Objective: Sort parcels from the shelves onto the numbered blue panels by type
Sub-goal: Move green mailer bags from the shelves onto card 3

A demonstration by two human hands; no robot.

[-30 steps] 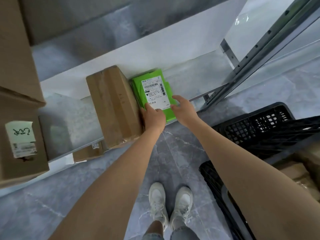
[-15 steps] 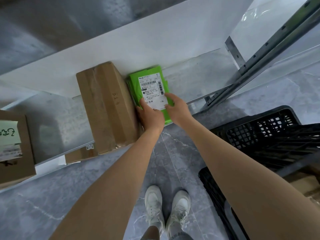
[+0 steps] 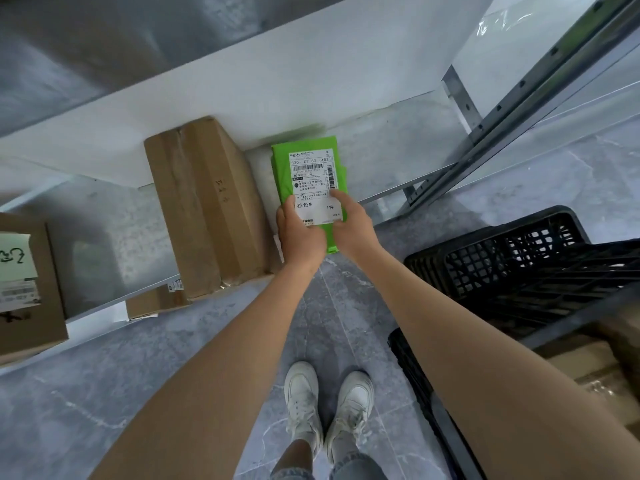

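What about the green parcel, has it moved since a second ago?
Yes. The green parcel, held by the left hand and right hand, has slid rightward away from the brown box it lay against; a gap shows between them now.

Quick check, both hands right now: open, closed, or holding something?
Left hand: closed on the near end of the green parcel.
Right hand: closed on the same green parcel.

View: single, head-worn, wide-angle | Facing: forward, steeply down | Range: near the lower shelf (image 3: 398,143), floor (image 3: 104,393) and shoes (image 3: 303,400) directly beneath
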